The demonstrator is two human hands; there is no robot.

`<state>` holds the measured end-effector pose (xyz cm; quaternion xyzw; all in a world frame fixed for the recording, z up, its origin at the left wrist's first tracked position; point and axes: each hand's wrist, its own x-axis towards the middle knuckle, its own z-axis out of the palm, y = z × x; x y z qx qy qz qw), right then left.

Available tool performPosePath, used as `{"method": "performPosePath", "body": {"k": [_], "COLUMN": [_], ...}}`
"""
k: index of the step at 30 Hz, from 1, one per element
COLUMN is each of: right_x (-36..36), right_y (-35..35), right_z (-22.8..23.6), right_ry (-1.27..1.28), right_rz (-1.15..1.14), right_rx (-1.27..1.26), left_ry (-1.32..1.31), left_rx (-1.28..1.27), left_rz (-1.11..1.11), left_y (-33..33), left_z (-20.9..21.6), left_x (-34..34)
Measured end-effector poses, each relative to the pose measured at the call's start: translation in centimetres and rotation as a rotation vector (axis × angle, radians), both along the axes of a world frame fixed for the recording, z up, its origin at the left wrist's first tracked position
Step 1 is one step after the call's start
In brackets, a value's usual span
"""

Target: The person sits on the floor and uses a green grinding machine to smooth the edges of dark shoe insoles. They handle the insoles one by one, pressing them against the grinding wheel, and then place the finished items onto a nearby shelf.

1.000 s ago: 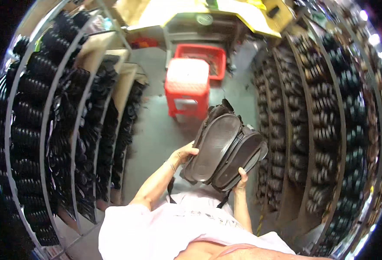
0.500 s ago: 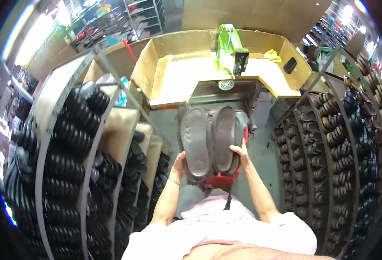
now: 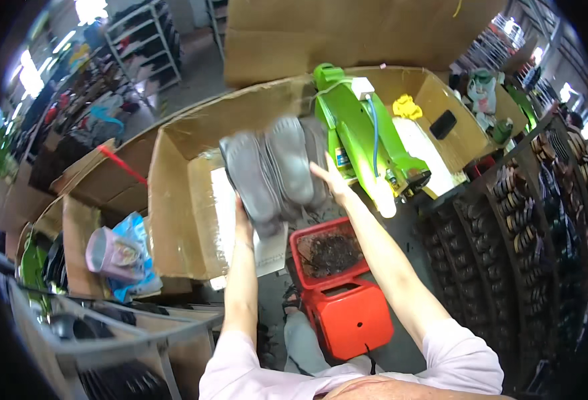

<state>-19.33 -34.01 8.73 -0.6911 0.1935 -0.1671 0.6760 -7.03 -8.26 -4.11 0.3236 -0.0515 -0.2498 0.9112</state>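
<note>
A stack of dark grey shoe soles (image 3: 290,160), a little blurred, is clasped between my two hands over the work table, left of the green machine (image 3: 360,133). My left hand (image 3: 242,217) grips the lower left side of the stack, its fingers mostly hidden behind it. On the right side my right hand (image 3: 332,179) presses with the thumb across the edge; its other fingers are largely out of sight. The soles stand side by side in layers, toes pointing away from me.
Cardboard walls (image 3: 167,207) edge the table. A yellow cloth (image 3: 407,107) and a black phone (image 3: 443,124) lie right of the machine. Below are a red bin (image 3: 296,250) of dark scraps and a red stool (image 3: 350,317). A sandal rack (image 3: 480,253) stands right; a pink cup (image 3: 110,257) sits left.
My hands have carried the stack of soles forward and up over the table, left of the machine. The view has turned and come closer to the table, exposing the red bin and stool.
</note>
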Motion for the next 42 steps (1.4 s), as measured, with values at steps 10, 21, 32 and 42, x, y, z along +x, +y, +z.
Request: {"method": "performPosePath", "body": {"k": [10,21,32,42], "right_x": [-28.7,-97.6,-137.5,-137.9], "right_y": [3.1,6.4,-27.4,-33.5], "right_z": [-16.1,-18.2,-27.1,-29.6], "right_ry": [0.559,0.699,0.394,-0.530], "right_rz": [-0.057,-1.508,-1.826,-1.748], "right_rx": [0.421,0.827,0.339,0.695], "left_ry": [0.044,-0.168,-0.568,-0.478], "left_rx": [0.498,0.671,0.679,0.815], "left_rz": [-0.090,-0.306,-1.473,-1.594], "left_y": [-12.0,-26.6,-60.4,-69.1], "left_z": [-5.7,-9.8,-12.3,-17.2], "left_x": [11.3,-46.8,-107.5,-114.1]}}
